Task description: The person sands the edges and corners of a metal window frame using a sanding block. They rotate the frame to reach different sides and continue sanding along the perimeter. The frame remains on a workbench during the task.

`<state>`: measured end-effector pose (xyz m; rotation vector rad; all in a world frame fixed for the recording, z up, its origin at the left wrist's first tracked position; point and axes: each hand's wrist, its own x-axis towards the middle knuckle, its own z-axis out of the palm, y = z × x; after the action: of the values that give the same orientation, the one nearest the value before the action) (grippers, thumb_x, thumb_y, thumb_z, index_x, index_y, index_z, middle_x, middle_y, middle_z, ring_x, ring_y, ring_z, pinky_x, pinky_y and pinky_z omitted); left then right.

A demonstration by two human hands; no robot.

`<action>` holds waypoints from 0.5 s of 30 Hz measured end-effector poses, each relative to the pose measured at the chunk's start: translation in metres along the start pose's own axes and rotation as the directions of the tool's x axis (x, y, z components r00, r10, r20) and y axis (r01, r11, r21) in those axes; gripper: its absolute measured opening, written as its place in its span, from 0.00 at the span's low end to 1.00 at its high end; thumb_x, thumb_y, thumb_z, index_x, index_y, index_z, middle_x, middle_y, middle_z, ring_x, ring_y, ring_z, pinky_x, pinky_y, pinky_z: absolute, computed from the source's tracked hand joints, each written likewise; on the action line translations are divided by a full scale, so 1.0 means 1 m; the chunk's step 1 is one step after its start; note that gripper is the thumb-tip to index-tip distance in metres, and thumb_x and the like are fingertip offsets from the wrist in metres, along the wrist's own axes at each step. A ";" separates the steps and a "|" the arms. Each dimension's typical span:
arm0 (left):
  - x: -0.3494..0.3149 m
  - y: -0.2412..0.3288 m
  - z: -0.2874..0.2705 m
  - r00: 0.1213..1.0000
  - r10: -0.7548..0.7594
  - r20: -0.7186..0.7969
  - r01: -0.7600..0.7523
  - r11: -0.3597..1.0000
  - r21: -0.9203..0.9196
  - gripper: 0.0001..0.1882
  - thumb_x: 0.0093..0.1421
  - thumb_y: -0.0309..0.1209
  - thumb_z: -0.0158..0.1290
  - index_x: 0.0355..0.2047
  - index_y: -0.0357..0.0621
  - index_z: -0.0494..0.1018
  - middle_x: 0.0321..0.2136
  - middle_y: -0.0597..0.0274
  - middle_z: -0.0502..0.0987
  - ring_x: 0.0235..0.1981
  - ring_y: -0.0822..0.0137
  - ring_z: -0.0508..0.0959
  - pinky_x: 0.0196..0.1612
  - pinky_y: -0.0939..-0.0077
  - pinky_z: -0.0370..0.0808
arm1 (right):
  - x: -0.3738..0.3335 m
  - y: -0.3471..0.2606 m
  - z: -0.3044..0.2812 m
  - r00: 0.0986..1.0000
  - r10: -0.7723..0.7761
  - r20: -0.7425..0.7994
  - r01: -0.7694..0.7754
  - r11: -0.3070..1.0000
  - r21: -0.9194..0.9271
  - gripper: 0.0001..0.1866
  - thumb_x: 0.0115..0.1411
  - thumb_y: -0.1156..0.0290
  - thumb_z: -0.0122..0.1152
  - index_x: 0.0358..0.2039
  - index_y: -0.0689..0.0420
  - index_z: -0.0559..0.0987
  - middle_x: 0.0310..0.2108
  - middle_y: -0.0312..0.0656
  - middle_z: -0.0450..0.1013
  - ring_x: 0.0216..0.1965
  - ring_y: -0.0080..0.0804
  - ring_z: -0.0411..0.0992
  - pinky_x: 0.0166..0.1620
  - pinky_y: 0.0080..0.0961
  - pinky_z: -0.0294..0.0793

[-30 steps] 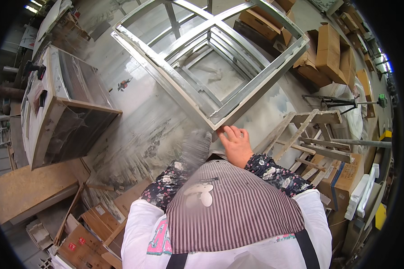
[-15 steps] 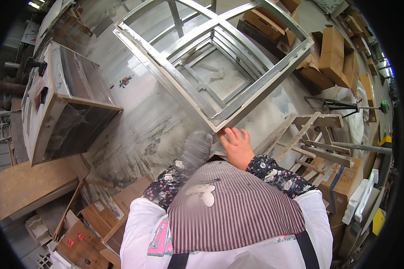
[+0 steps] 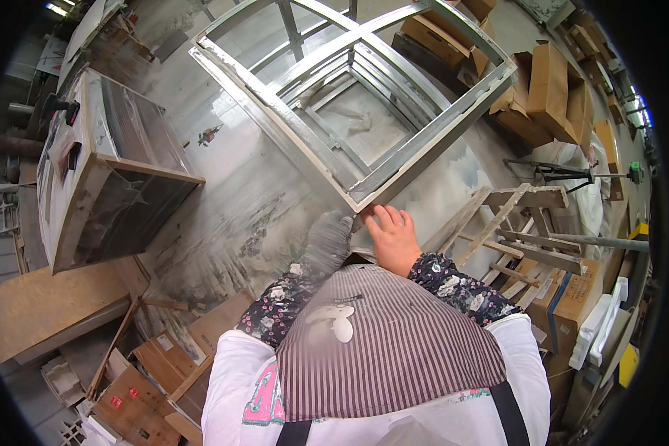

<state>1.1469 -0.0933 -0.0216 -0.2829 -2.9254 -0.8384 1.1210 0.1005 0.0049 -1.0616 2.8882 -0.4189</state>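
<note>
A large silvery metal frame (image 3: pixel 401 178), box-shaped with pale dusty edges, rises in front of me, its near corner pointing at my body. My left hand (image 3: pixel 328 241), in a grey glove, is curled just left of that corner; its fingertips are hidden. Beside it my bare right hand (image 3: pixel 395 239) bends its fingers in at the corner's right side, slightly apart, the tips against or just below the edge. What lies between the two hands is too dark and small to make out. A striped apron (image 3: pixel 394 349) bulges below them.
On the left stands a plastic-wrapped crate (image 3: pixel 137 193) with a power drill (image 3: pixel 68 111) on it. A wooden stepladder (image 3: pixel 524 197) is close on my right, near a tripod (image 3: pixel 557 175) and cardboard boxes (image 3: pixel 550 93). A small tool (image 3: pixel 209 134) lies on the dusty floor.
Both hands and the frame's near corner sit slightly higher in the picture. The right fingers have come a little closer together. Otherwise the surroundings look the same.
</note>
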 end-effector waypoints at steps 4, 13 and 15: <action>-0.001 0.002 -0.005 0.999 0.035 0.028 -0.036 0.999 0.018 0.17 0.50 0.30 0.57 0.42 0.44 0.74 0.35 0.49 0.75 0.37 0.46 0.77 0.39 0.50 0.75 | -0.002 0.001 0.003 1.000 0.002 -0.023 0.000 0.999 0.049 0.26 0.54 0.73 0.58 0.56 0.56 0.75 0.59 0.46 0.68 0.62 0.47 0.64 0.61 0.54 0.61; -0.004 -0.012 -0.002 0.992 0.129 0.014 -0.130 0.985 0.118 0.21 0.46 0.36 0.62 0.42 0.45 0.74 0.36 0.51 0.75 0.38 0.46 0.77 0.40 0.51 0.74 | -0.001 -0.001 -0.005 0.999 -0.026 0.025 0.027 0.998 -0.048 0.29 0.53 0.72 0.59 0.58 0.55 0.74 0.60 0.45 0.67 0.62 0.46 0.64 0.60 0.55 0.61; -0.002 -0.019 -0.001 0.995 -0.002 0.101 0.010 0.996 -0.083 0.21 0.46 0.35 0.63 0.41 0.44 0.74 0.36 0.51 0.75 0.38 0.46 0.77 0.40 0.51 0.74 | -0.002 -0.002 -0.008 0.999 -0.017 0.050 0.020 0.998 -0.054 0.31 0.53 0.71 0.60 0.60 0.53 0.73 0.61 0.47 0.65 0.62 0.47 0.63 0.60 0.56 0.61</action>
<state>1.1450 -0.1099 -0.0304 -0.3319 -2.9892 -0.9773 1.1229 0.1020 0.0130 -1.0914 2.8641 -0.3123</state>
